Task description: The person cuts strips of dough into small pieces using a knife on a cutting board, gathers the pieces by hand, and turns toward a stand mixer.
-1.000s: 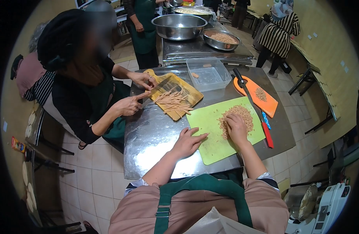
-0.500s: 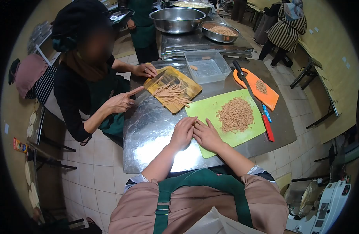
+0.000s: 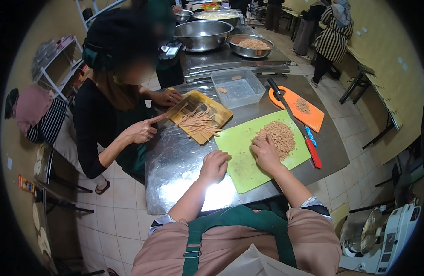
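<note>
My left hand (image 3: 214,166) rests at the left edge of the green cutting board (image 3: 242,172), its fingers bent together; whether anything is under them is hidden. Over the board, my right hand (image 3: 266,154) touches the near left side of a pile of chopped brown pieces (image 3: 281,138). Its fingertips are bent down and partly hidden, so a grip on any pieces cannot be made out. A knife with a red handle (image 3: 314,154) lies along the board's right edge. Beside it is an orange board (image 3: 317,120) with a small heap of pieces (image 3: 302,106) and a black-handled knife (image 3: 274,86).
Across the left corner, a co-worker holds a knife at a wooden board (image 3: 226,112) with brown strips (image 3: 199,122). A clear plastic container (image 3: 242,99) holds a few pieces. Large metal bowls (image 3: 203,37) stand on the table behind. Other people are farther back.
My hands have moved apart: the right went right and forward to the chopped pile, the left slightly back. The view has shifted a little. The co-worker leans farther over the wooden board.
</note>
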`<state>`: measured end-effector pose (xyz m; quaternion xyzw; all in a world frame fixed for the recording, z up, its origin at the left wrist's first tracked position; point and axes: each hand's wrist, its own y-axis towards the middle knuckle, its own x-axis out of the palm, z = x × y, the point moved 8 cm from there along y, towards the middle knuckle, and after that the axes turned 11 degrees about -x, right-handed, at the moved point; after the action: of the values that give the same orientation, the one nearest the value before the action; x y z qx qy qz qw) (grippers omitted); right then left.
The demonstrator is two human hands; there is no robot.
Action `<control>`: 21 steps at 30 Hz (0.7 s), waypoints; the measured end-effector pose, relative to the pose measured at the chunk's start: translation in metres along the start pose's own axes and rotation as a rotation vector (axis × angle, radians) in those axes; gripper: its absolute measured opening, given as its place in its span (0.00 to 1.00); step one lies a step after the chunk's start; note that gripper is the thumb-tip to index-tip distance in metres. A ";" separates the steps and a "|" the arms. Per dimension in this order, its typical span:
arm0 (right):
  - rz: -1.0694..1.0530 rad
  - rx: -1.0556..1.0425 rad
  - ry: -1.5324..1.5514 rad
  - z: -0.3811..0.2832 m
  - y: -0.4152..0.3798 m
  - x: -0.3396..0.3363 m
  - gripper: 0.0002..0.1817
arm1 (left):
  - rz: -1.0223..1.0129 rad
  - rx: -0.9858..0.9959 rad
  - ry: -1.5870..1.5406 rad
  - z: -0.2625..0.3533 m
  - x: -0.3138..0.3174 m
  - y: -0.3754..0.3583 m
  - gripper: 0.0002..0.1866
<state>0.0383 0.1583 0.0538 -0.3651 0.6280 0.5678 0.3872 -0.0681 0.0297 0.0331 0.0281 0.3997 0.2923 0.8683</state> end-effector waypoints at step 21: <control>0.125 -0.193 0.383 -0.071 -0.020 0.023 0.19 | 0.043 0.019 0.175 0.007 0.006 0.000 0.12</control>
<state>0.0411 0.0852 0.0286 -0.4621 0.6543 0.5683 0.1881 -0.0604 0.0345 0.0339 0.0191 0.4761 0.3085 0.8233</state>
